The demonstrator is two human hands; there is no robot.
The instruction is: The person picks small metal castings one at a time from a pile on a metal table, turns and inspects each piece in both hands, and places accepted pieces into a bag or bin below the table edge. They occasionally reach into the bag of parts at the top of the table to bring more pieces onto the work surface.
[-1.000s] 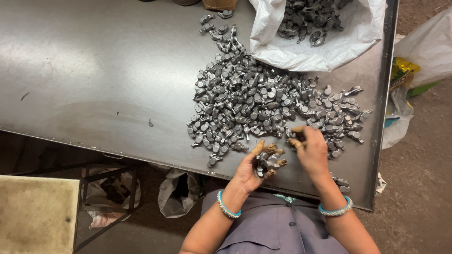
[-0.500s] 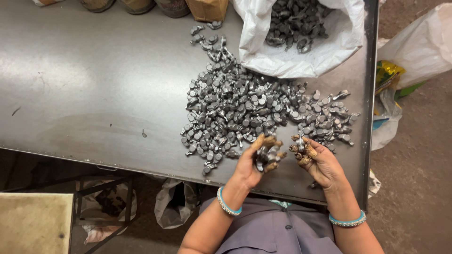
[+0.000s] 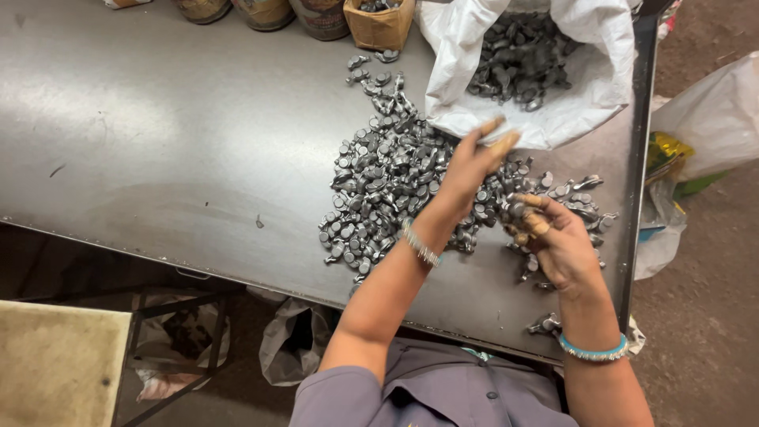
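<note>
Metal parts — small, grey, stubby pieces with rounded heads — lie heaped on the steel table, just below the white sack that holds more of them. They look hard, dense and slick, best pinched by the head between fingertips. My left hand stretches over the heap toward the sack, fingers extended and spread, holding nothing I can see. My right hand hovers beside the pile, palm up, fingers curled around a few pieces.
</note>
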